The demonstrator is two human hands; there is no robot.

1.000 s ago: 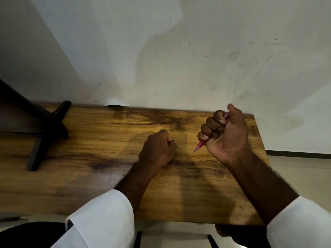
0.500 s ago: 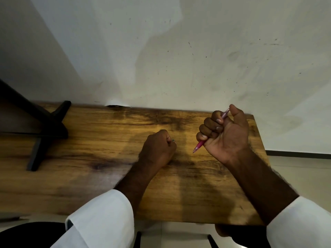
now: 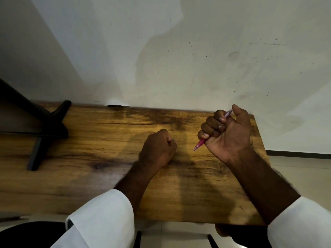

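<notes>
Spotter: Little has moved since a second ago. The right hand (image 3: 231, 133) has rolled a touch, thumb edging toward the table's right end. The pen tip sits almost where it was.

Logger: Grip on the right?

Spotter: Fingers curled round a pink pen (image 3: 199, 144), held in a fist. The tip points down-left and hangs above the wooden table (image 3: 89, 149). The other end pokes out by the thumb.

Logger: Left hand (image 3: 157, 149)?

Spotter: Unchanged. A closed fist resting on the table, near the right hand but apart from it. A small greenish item (image 3: 173, 140) shows at the knuckles; cannot tell what it is.

Logger: Surroundings?

Spotter: White sleeves (image 3: 100, 217) on both arms. A black stand (image 3: 44, 126) sits at the table's left end, and a marked pale wall (image 3: 179, 51) runs behind.
</notes>
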